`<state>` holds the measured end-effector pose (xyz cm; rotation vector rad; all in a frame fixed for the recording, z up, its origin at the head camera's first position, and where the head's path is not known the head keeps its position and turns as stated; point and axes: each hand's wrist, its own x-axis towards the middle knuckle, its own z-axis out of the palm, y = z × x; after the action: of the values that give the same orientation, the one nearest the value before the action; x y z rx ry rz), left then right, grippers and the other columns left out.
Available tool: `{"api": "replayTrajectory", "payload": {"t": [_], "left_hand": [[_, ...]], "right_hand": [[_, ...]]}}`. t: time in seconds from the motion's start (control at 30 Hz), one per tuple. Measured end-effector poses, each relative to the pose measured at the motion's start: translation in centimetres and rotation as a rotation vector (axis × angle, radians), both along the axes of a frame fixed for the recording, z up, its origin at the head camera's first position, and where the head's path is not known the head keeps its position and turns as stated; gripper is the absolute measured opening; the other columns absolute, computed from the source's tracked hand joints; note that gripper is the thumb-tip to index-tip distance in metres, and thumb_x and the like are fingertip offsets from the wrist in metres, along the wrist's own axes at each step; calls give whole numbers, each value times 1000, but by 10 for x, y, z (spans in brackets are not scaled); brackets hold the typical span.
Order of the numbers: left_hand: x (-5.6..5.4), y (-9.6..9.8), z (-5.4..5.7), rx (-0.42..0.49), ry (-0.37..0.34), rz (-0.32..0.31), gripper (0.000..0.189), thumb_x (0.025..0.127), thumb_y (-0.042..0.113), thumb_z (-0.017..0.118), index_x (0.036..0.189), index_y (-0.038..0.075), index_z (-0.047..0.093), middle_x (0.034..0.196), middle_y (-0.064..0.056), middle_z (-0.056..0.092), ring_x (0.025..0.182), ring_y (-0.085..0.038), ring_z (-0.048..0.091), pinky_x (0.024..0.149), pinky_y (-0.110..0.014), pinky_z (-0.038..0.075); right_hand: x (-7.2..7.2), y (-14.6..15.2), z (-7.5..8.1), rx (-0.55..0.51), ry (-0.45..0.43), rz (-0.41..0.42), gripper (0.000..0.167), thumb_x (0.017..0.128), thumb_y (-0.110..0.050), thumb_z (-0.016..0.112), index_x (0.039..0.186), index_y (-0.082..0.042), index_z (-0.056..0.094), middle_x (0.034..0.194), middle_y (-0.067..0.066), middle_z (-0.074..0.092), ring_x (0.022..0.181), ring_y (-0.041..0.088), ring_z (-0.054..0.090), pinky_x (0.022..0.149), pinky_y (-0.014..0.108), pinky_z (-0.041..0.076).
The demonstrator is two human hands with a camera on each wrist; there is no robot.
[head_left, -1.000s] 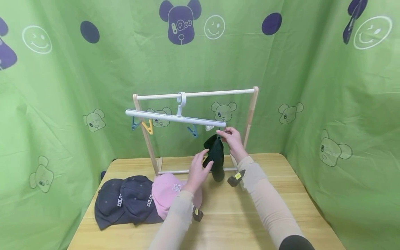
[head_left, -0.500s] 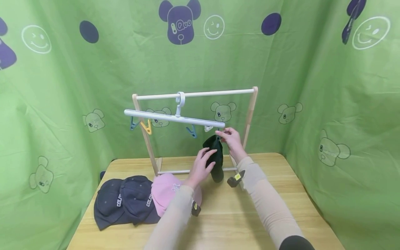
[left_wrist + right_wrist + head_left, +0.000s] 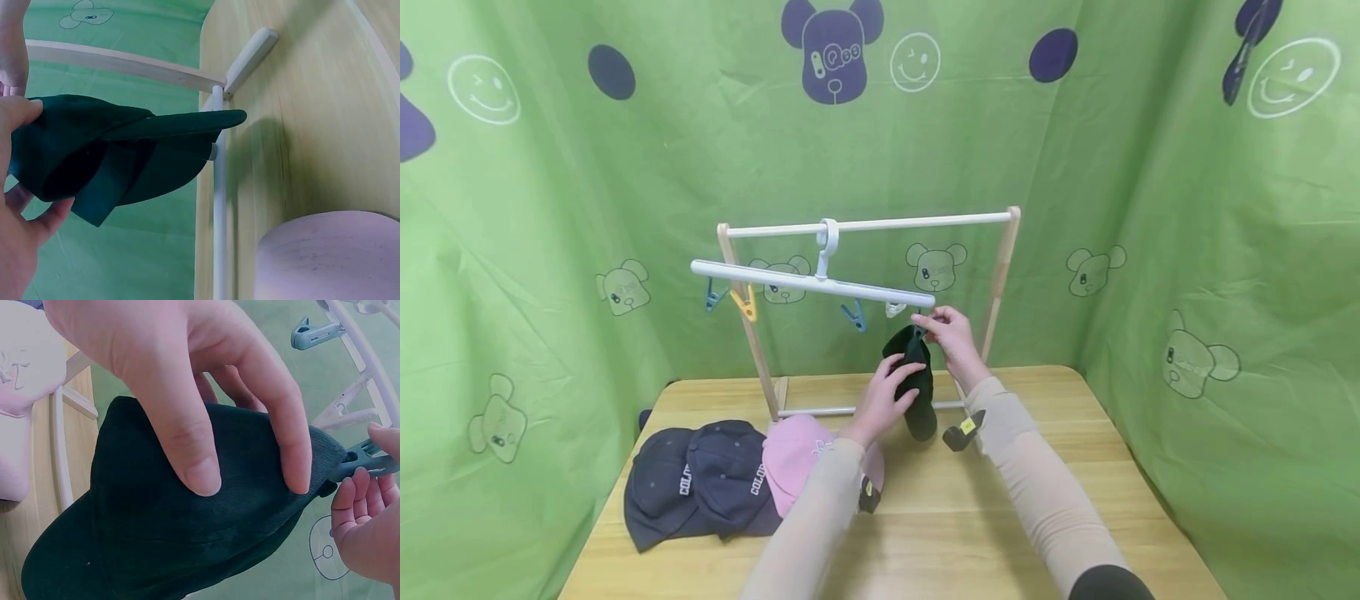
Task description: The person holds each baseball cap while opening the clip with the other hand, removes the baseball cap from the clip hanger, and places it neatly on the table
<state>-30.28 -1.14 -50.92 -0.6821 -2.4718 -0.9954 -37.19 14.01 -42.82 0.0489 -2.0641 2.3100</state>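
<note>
A dark green baseball cap (image 3: 917, 408) hangs, brim down, below the right end of a white clip hanger (image 3: 812, 282). My left hand (image 3: 880, 408) holds the cap from its left side, thumb and fingers spread over the crown. At the cap's top edge, my right hand (image 3: 955, 340) pinches a blue-grey clip (image 3: 365, 464). In the right wrist view the clip's tip meets the corner of the cap (image 3: 187, 537); how firmly it bites cannot be told. The hanger tilts, its right end lower.
The hanger hooks onto the top bar (image 3: 917, 222) of a wooden rack. Other clips hang from it, including a yellow clip (image 3: 745, 302). A pink cap (image 3: 790, 467) and two navy caps (image 3: 730, 475) lie at the table's left. Green curtains (image 3: 880, 150) surround the table (image 3: 1037, 500).
My left hand has moved from beside the green cap to a hold on it. The hanger has shifted slightly left with the cap and clip, its tilt a little steeper.
</note>
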Motion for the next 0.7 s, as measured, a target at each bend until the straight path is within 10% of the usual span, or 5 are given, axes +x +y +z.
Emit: {"api": "replayTrajectory", "payload": {"t": [0.7], "left_hand": [[3, -1, -4, 157, -3, 24, 36, 88, 1, 63, 121, 16, 63, 124, -7, 61, 118, -24, 59, 103, -40, 49]], "right_hand": [[-2, -4, -3, 22, 50, 28, 26, 84, -11, 74, 79, -14, 50, 63, -11, 52, 56, 9, 42, 55, 21, 36]]}}
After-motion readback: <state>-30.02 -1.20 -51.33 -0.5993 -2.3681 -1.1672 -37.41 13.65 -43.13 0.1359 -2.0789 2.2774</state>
